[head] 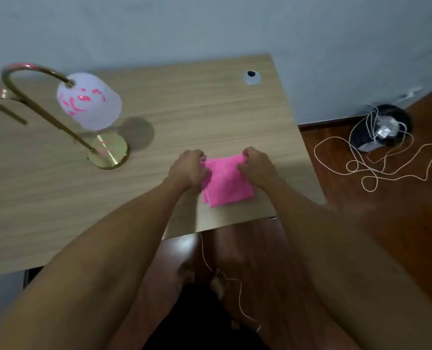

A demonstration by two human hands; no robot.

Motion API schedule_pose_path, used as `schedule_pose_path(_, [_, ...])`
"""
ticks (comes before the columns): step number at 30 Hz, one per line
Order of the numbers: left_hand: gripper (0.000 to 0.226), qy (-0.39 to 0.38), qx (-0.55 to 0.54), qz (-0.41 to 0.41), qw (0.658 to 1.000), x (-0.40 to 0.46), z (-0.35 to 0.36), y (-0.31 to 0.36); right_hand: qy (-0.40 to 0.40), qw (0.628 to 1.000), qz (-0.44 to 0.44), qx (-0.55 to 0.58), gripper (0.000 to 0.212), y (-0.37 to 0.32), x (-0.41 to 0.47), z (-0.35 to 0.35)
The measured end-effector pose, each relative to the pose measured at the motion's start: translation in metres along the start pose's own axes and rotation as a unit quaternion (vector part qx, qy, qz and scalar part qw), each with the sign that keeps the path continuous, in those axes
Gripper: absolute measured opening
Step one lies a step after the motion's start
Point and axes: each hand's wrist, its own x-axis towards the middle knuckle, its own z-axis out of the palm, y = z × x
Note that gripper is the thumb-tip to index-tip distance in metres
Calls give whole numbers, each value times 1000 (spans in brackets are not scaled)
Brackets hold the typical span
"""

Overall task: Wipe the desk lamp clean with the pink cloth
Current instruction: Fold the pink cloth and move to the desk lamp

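Observation:
A folded pink cloth [225, 182] lies on the wooden desk [210, 117] near its front right corner. My left hand [188, 170] pinches the cloth's far left corner and my right hand [256, 166] pinches its far right corner. The desk lamp [88, 101] stands to the left of the cloth, apart from both hands. It has a white frosted shade smeared with pink marks, a curved brass neck and a round brass base [108, 152] that also carries pink marks.
A white cable grommet [251, 77] sits in the desk near the wall. On the wooden floor to the right lie a black round object [381, 127] and a tangled white cord [376, 160]. Another cord [237, 286] runs past my feet under the desk edge.

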Motion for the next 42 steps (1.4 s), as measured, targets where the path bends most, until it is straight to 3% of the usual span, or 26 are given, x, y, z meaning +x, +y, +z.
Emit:
schedule_pose_path(6, [55, 15, -21, -38, 999, 7, 18, -10, 33, 992, 68, 103, 35, 6, 12, 17])
schedule_pose_path(9, [63, 24, -51, -55, 997, 12, 24, -13, -5, 988, 95, 122, 26, 6, 18, 22])
schedule_pose_path(12, [70, 16, -94, -53, 994, 12, 29, -14, -34, 978, 74, 190, 11, -2, 17, 18])
schedule_pose_path(14, [71, -2, -145, -49, 988, 9, 27, -13, -53, 971, 44, 228, 16, -10, 12, 10])
schedule_pose_path(20, [16, 9, -230, -78, 970, -12, 8, -5, -122, 955, 17, 271, 23, -27, -1, -15])
schedule_pose_path(26, [22, -24, -347, -40, 937, -40, -59, 12, -116, 912, 43, 392, 27, -51, -18, -55])
schedule_pose_path(32, [9, 29, -435, 0, 900, -70, -125, 29, -127, 874, -11, 469, 19, -106, -37, -96])
schedule_pose_path(34, [6, 35, -462, 9, 886, -74, -136, 40, -140, 839, -7, 526, 20, -116, -39, -105])
schedule_pose_path(37, [7, 80, -478, 14, 874, -92, -163, 49, -202, 776, -18, 597, 49, -142, -53, -114])
schedule_pose_path(39, [12, 108, -464, 27, 879, -96, -182, 50, -237, 754, -23, 612, 47, -164, -62, -118])
schedule_pose_path(42, [18, 140, -414, 52, 898, -101, -210, 45, -254, 753, -24, 606, 47, -193, -74, -120])
